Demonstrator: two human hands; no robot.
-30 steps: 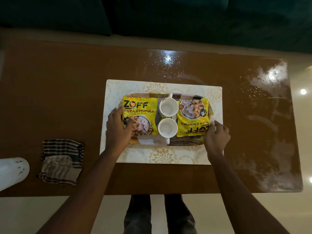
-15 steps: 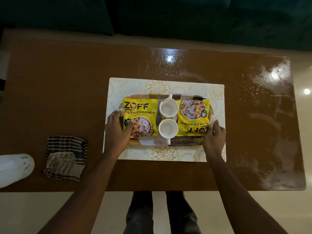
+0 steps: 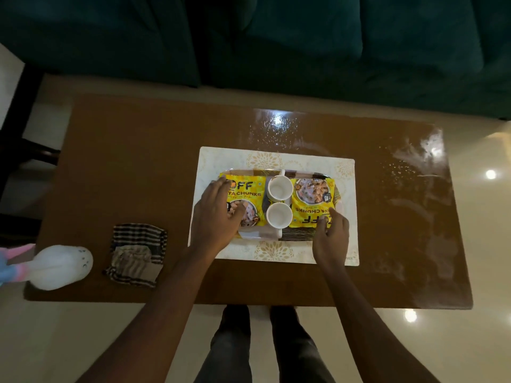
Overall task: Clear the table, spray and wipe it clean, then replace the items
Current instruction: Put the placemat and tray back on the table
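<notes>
A patterned tray (image 3: 296,235) sits on a pale floral placemat (image 3: 276,158) in the middle of the brown table (image 3: 138,161). The tray carries two yellow soya chunks packets, one on the left (image 3: 250,190) and one on the right (image 3: 312,199). Between them stand two white cups, a far one (image 3: 279,186) and a near one (image 3: 279,214). My left hand (image 3: 218,214) lies spread on the left packet. The fingertips of my right hand (image 3: 330,233) touch the near edge of the right packet.
A folded striped cloth (image 3: 137,254) lies on the table's near left. Beside it at the left edge is a white rounded object (image 3: 60,266) with a pink and blue part. Wet streaks (image 3: 409,175) shine on the table's right side. A dark teal sofa (image 3: 331,37) stands behind.
Both hands have left the tray's ends and moved inward onto the packets. The tray stays on the placemat.
</notes>
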